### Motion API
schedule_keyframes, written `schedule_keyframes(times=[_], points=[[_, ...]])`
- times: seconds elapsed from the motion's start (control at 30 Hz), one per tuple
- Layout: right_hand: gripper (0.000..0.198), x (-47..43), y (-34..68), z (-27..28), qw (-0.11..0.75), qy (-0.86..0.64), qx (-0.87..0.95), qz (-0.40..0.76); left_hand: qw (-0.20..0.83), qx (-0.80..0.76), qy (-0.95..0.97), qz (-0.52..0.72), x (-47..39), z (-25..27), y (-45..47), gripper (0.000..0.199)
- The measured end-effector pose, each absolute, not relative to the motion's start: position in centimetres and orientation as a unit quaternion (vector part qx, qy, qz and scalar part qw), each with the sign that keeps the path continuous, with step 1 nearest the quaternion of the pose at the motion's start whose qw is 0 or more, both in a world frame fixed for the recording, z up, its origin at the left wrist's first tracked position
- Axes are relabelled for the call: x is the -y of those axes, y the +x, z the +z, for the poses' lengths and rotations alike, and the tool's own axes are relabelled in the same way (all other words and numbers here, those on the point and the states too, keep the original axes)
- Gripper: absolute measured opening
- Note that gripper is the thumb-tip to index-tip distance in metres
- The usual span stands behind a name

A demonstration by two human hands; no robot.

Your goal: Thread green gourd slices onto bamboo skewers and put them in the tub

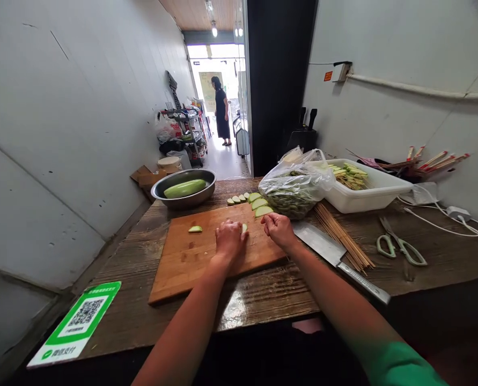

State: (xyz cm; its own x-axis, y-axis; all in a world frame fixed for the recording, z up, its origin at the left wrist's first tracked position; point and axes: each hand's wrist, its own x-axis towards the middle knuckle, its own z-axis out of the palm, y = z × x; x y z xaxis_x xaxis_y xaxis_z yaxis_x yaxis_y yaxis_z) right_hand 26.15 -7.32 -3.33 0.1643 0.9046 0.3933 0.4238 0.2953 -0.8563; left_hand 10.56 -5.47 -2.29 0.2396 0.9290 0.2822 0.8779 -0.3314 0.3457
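On the wooden cutting board (206, 257), my left hand (228, 238) is closed over a pale green zucchini slice (244, 228), whose end shows beside the fingers. To its right, my right hand (278, 230) is closed in a pinch; whatever it grips is hidden or too thin to see. Another slice (195, 229) lies alone left of the left hand. Larger zucchini slices (258, 203) lie in a row at the board's far edge, just beyond the right hand. A cleaver (323, 244) rests beside the board, under the right forearm's far side, next to a bundle of bamboo skewers (343, 236).
A metal bowl (158, 195) with a whole zucchini stands at back left. Behind the board sit a plastic bag (293, 187) of green vegetables and a white tub (375, 195) of skewered pieces. Scissors (402, 244) lie right; a QR-code card (78, 319) left. A person (221, 110) stands far off.
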Motion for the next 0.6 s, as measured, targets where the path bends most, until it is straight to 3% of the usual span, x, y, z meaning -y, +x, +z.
schedule_keyframes(times=[0.17,0.3,0.43,0.6], points=[[0.027,7.9,25.7,-3.0,0.514,-0.545,0.629,0.208,0.136,-0.557,0.746,0.339,3.6,-2.9,9.3,0.025],[0.026,8.8,24.9,-2.5,0.473,-0.524,0.679,0.203,0.311,-0.565,0.588,0.488,1.8,-2.9,7.7,0.018],[0.024,9.6,23.9,-2.7,0.418,-0.508,0.726,0.202,0.509,-0.459,0.400,0.609,1.4,-2.2,6.9,0.014],[0.023,9.9,23.1,-3.6,0.379,-0.491,0.764,0.176,0.584,-0.371,0.301,0.656,1.6,-1.3,6.8,0.011]])
